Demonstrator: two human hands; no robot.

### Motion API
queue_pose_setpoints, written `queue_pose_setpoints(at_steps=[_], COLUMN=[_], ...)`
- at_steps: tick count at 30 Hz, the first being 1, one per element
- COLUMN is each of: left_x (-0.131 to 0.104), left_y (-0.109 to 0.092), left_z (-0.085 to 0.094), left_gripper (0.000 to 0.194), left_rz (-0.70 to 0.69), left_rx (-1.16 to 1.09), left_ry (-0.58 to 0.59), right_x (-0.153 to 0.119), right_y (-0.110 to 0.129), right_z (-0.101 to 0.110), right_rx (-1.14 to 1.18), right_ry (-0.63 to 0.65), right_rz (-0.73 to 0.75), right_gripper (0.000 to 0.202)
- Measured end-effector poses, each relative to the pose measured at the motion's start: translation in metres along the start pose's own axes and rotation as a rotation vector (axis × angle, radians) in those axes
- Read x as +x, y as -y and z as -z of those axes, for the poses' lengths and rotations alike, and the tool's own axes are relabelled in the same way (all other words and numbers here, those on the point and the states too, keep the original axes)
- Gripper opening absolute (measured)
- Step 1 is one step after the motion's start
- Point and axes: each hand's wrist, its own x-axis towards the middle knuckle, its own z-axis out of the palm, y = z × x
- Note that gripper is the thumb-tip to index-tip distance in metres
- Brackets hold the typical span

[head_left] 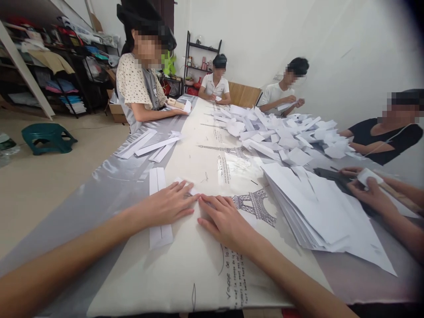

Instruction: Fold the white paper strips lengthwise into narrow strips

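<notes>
My left hand (168, 204) lies flat with spread fingers over a small piece of white paper (191, 191), most of which is hidden. Fingertips of my right hand (225, 216) rest beside those of the left, palm down on the printed tablecloth. Under my left hand and wrist runs a long folded white paper strip (160, 238) with a line along its middle. Neither hand grips anything. Several folded paper strips (159, 145) lie farther up on the left.
A stack of white sheets (318, 212) lies at the right, with a big heap of folded papers (281, 132) behind. Several people sit or stand around the table, handling paper. A green stool (49, 134) stands on the floor at left.
</notes>
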Motion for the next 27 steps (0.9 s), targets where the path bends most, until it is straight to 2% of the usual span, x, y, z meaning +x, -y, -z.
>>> queue_pose_setpoints(at_steps=[4,7,14,19,27], left_x=[-0.003,-0.005,-0.006,-0.006,-0.005], left_y=[-0.016,-0.025,-0.029,-0.031,-0.026], left_z=[0.000,-0.002,-0.002,-0.002,0.005], left_gripper=[0.057,0.057,0.056,0.061,0.068], left_rz=[0.125,0.205,0.241,0.284,0.272], left_rx=[0.050,0.041,0.074,0.091,0.156], left_ry=[0.040,0.043,0.032,0.043,0.090], right_x=[-0.001,0.000,0.000,-0.001,0.000], right_y=[-0.004,-0.005,-0.006,-0.008,-0.007], right_z=[-0.002,-0.002,0.001,-0.002,-0.009], right_rx=[0.021,0.025,0.052,0.048,0.015], right_ry=[-0.012,-0.014,-0.003,-0.014,-0.028], right_rz=[-0.006,-0.002,-0.005,0.007,0.011], right_gripper=[0.040,0.037,0.029,0.034,0.041])
